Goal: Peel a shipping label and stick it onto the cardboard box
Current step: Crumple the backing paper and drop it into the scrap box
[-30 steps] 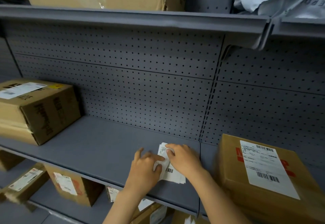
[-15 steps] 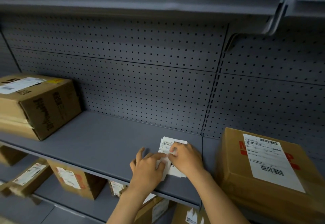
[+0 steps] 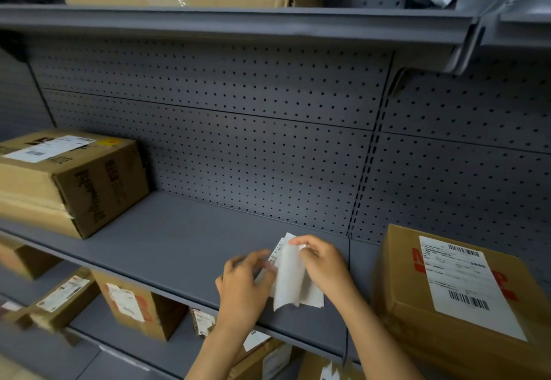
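A small stack of white shipping labels (image 3: 290,278) rests on the grey shelf (image 3: 179,248). My right hand (image 3: 323,263) pinches the top corner of one sheet and curls it up off the stack, its blank side facing me. My left hand (image 3: 246,281) grips the stack's left edge. A cardboard box (image 3: 411,299) with a printed label stuck on its top stands just right of my hands. Another labelled cardboard box (image 3: 89,183) sits at the shelf's far left.
A perforated grey back panel (image 3: 253,147) closes the shelf behind. An upper shelf (image 3: 232,22) carries a large carton and crumpled white bags. Several labelled boxes (image 3: 131,305) sit on the lower shelf beneath my hands.
My right hand has lifted one sheet so that it curls up from the stack, which lay flat before. My left hand has shifted slightly along the stack's left edge.
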Demonstrator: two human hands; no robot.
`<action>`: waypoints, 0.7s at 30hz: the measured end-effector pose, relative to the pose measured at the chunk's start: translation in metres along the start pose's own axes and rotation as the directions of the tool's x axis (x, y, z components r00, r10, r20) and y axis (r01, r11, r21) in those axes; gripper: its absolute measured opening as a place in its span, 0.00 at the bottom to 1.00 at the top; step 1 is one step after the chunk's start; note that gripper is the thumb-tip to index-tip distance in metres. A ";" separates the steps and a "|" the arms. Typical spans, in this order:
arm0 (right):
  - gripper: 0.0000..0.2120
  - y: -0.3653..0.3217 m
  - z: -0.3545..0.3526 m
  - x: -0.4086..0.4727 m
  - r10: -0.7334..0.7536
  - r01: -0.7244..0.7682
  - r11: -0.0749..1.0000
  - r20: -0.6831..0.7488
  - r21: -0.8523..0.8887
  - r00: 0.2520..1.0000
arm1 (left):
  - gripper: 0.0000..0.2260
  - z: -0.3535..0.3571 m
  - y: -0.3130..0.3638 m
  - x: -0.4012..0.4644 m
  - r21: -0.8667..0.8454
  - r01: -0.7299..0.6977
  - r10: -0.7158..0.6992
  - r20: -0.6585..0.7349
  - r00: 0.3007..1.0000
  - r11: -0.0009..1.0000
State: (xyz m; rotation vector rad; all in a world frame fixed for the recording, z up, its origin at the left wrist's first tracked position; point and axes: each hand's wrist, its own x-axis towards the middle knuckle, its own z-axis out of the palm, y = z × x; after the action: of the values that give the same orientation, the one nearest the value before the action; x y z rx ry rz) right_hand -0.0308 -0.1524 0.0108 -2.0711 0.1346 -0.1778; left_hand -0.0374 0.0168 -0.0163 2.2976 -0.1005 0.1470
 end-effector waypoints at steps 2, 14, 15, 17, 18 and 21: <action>0.17 -0.013 -0.003 -0.005 -0.017 0.017 0.996 -0.006 0.084 1.000 | 0.16 -0.010 0.003 -0.003 -0.189 -0.008 -0.002 -0.053 0.999 0.982; 0.02 -0.090 0.056 -0.046 -0.120 0.011 0.943 0.311 0.332 0.943 | 0.05 -0.095 -0.003 -0.068 -0.321 -0.092 -0.088 -0.503 0.860 0.943; 0.03 -0.097 0.071 -0.052 -0.143 0.010 0.938 0.363 0.345 0.921 | 0.06 -0.106 -0.012 -0.079 -0.319 -0.068 -0.119 -0.531 0.839 0.945; 0.07 -0.110 0.095 -0.064 -0.173 0.002 0.929 0.430 0.370 0.886 | 0.07 -0.124 -0.025 -0.100 -0.293 -0.033 -0.152 -0.584 0.798 0.955; 0.09 -0.116 0.107 -0.071 -0.192 0.007 0.925 0.451 0.379 0.872 | 0.08 -0.134 -0.031 -0.111 -0.277 -0.019 -0.159 -0.607 0.779 0.961; 0.13 -0.136 0.141 -0.097 -0.239 0.014 0.910 0.497 0.414 0.834 | 0.07 -0.157 -0.051 -0.147 -0.265 0.059 -0.225 -0.657 0.720 0.962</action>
State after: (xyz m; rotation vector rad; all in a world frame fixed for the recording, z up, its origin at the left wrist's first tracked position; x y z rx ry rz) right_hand -0.0972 0.0509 0.0558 -1.6464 -0.3668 0.2850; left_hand -0.1888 0.1715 0.0304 1.8746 0.4260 0.8510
